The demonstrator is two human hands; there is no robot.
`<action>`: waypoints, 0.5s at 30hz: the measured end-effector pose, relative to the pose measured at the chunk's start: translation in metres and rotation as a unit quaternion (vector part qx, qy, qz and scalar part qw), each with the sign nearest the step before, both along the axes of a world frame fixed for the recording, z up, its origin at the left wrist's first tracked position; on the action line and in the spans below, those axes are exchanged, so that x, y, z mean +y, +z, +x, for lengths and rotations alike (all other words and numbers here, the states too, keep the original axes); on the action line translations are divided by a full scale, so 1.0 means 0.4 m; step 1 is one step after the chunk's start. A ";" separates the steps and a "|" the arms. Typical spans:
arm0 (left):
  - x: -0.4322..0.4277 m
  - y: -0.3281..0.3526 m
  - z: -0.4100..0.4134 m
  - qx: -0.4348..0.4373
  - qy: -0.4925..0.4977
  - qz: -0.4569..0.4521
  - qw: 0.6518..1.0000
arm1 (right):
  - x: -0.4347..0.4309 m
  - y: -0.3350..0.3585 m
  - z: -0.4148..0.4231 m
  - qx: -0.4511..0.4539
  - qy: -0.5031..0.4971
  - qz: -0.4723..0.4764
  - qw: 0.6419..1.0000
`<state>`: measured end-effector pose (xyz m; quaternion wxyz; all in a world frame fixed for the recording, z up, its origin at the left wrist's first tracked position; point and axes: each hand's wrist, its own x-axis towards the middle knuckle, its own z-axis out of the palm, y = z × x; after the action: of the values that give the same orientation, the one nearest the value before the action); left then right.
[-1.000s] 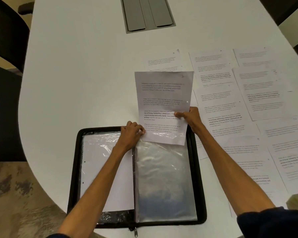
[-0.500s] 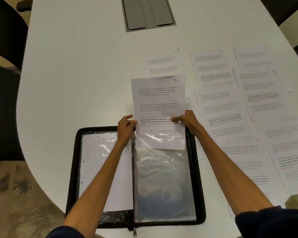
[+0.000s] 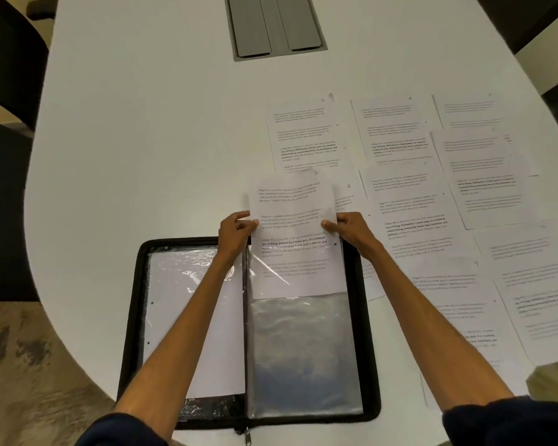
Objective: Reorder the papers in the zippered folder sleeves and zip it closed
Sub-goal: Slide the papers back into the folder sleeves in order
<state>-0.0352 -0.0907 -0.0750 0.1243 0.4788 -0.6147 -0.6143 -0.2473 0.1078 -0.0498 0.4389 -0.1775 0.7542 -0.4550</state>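
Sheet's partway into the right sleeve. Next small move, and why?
Probably slide the sheet further down into the sleeve: the left hand and right hand pinch its side edges, its lower part is under the plastic, its top sticks out past the folder.

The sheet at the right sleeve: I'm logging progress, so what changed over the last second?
The sheet slid toward the person, deeper into the right sleeve. The left hand shifted up to its left edge; the right hand kept its pinch. The folder and loose pages stayed put.
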 end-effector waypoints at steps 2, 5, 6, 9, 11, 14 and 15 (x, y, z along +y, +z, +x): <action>-0.002 0.005 -0.005 -0.017 -0.005 -0.004 1.000 | 0.005 0.005 -0.010 -0.010 0.019 0.028 0.999; -0.004 0.006 0.008 -0.047 -0.057 -0.017 0.997 | 0.001 0.016 -0.015 -0.006 0.032 0.035 0.999; -0.005 0.005 0.014 -0.058 -0.084 -0.023 0.994 | -0.003 0.019 -0.013 -0.002 0.018 0.026 0.999; -0.004 0.009 0.031 -0.085 -0.174 -0.042 0.980 | -0.017 0.014 -0.005 0.036 -0.043 0.009 0.998; -0.002 0.011 0.031 -0.077 -0.187 -0.042 0.978 | -0.019 0.001 -0.005 0.048 -0.052 0.022 0.997; -0.005 0.014 0.015 -0.060 -0.115 -0.031 0.991 | -0.013 -0.001 -0.004 0.036 0.002 0.062 0.997; -0.009 0.013 0.007 -0.055 -0.081 -0.025 0.995 | -0.010 0.004 -0.005 0.035 0.026 0.079 0.996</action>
<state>-0.0326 -0.0941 -0.0698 0.0519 0.4575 -0.6723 -0.5796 -0.2493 0.1039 -0.0482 0.4371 -0.1776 0.7976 -0.3758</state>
